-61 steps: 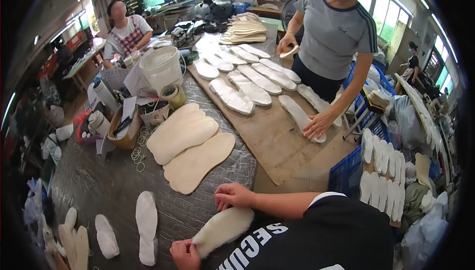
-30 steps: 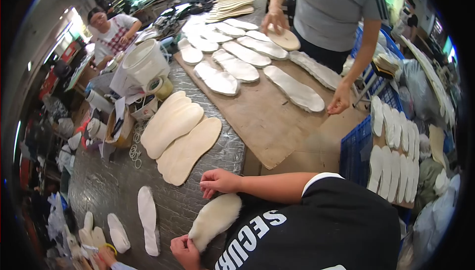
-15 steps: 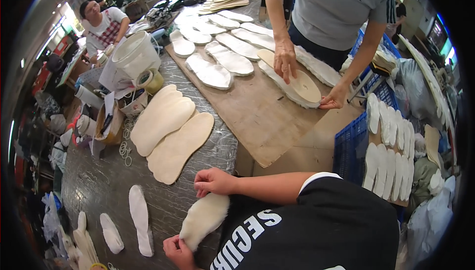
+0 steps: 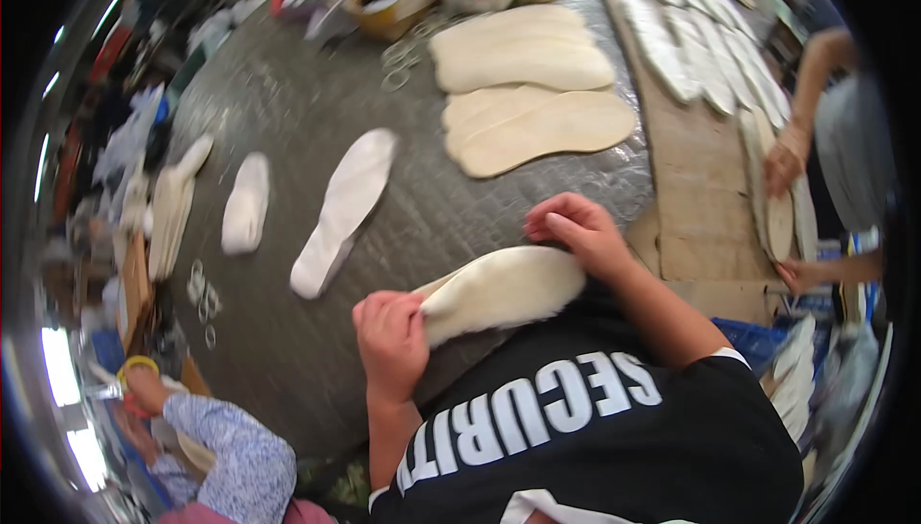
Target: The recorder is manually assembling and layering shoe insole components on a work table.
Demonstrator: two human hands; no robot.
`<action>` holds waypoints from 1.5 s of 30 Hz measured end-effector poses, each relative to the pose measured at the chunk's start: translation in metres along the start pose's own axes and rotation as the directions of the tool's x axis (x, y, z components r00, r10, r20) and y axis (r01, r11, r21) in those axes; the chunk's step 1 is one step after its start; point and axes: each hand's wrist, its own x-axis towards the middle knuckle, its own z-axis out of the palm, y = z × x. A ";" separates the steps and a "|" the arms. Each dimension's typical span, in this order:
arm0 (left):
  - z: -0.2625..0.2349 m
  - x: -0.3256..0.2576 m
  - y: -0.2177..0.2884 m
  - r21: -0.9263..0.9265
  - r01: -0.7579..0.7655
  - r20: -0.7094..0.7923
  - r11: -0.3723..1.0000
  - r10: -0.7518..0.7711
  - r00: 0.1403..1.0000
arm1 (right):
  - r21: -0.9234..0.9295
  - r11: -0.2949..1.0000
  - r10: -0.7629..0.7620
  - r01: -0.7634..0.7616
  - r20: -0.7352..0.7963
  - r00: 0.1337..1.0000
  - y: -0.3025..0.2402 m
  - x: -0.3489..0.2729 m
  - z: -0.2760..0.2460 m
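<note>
A fluffy cream insole (image 4: 513, 289) lies across the front of my body, at the table's near edge. My left hand (image 4: 391, 337) pinches its left end, where a thin layer shows along the upper edge. By its right end is my right hand (image 4: 580, 231), fingers curled together and nothing visible in them. Beyond my left hand, a long white insole (image 4: 347, 207) rests on the dark table (image 4: 413, 207). A shorter white bundle (image 4: 247, 202) lies to its left. Cream insoles in overlapping piles (image 4: 542, 135) lie past my right hand.
Rubber rings (image 4: 398, 68) lie near a tub (image 4: 393, 1) at the back. At right, a co-worker's hand (image 4: 787, 159) presses an insole on a brown board (image 4: 705, 188) with several white insoles. Another person's patterned sleeve (image 4: 235, 447) is at the lower left.
The view has swung left and down, bringing the patterned sleeve into sight. The held insole now appears more level, with my left hand still at its end and my right hand by the other.
</note>
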 end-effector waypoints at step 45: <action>-0.030 0.002 0.029 -0.181 0.098 0.071 0.979 -0.086 0.994 | -0.638 0.365 -0.107 0.678 0.695 0.711 -0.050 0.004 0.083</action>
